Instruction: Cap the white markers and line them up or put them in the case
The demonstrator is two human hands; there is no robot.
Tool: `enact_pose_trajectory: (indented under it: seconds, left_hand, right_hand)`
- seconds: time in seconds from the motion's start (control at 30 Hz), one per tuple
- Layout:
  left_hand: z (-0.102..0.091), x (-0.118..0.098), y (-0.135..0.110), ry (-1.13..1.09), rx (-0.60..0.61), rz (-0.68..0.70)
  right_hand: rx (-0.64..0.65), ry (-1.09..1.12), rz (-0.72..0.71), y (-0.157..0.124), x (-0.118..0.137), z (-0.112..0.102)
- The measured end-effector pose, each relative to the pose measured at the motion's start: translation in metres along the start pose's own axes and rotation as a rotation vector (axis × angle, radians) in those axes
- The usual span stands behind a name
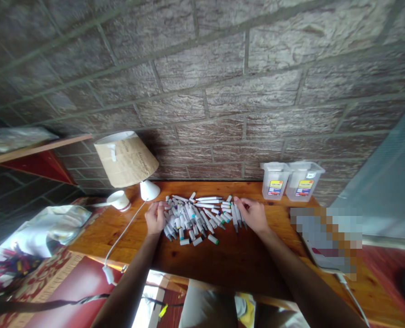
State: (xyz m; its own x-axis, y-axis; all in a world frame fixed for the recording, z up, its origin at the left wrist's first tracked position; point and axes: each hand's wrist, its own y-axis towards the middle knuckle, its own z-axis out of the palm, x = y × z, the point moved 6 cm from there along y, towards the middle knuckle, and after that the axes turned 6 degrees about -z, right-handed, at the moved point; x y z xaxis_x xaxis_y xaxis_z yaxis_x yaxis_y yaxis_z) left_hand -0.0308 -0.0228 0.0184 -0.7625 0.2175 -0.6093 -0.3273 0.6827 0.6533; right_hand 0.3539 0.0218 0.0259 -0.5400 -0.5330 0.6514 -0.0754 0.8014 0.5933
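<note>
A pile of white and grey markers (189,216), mixed with loose caps, lies on the wooden table. At its left edge is my left hand (155,218), with fingers curled in against the nearest markers; what is between them, if anything, is hidden. At the right end of the pile, my right hand (253,214) has its thumb and fingers closed about a grey marker (239,214) in a small row standing side by side. A green-ended cap (213,239) lies in front of the pile, and several white markers (207,200) lie flat along its back.
A lamp (127,159) and a white cup (118,200) stand at the left. Two clear plastic containers (274,182) stand at the back right by the brick wall. A blurred-out device (325,241) with a cable lies to the right. A lamp cord (125,232) crosses the table's left side.
</note>
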Motion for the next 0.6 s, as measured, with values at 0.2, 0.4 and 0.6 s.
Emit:
enact_pose_trajectory:
  seconds: [0.2,0.4,0.6]
  left_hand:
    - [-0.002,-0.007,0.010,0.012,0.089,0.066]
    - [-0.020,-0.019,0.042,0.022,0.234,0.154]
    - [-0.021,-0.048,0.055,0.075,0.382,0.343]
  right_hand:
    - [-0.006,0.003,-0.018,-0.002,0.003,0.001]
    - [0.028,0.008,-0.019,-0.003,0.007,0.005]
    - [0.039,0.031,0.004,-0.003,0.005,0.004]
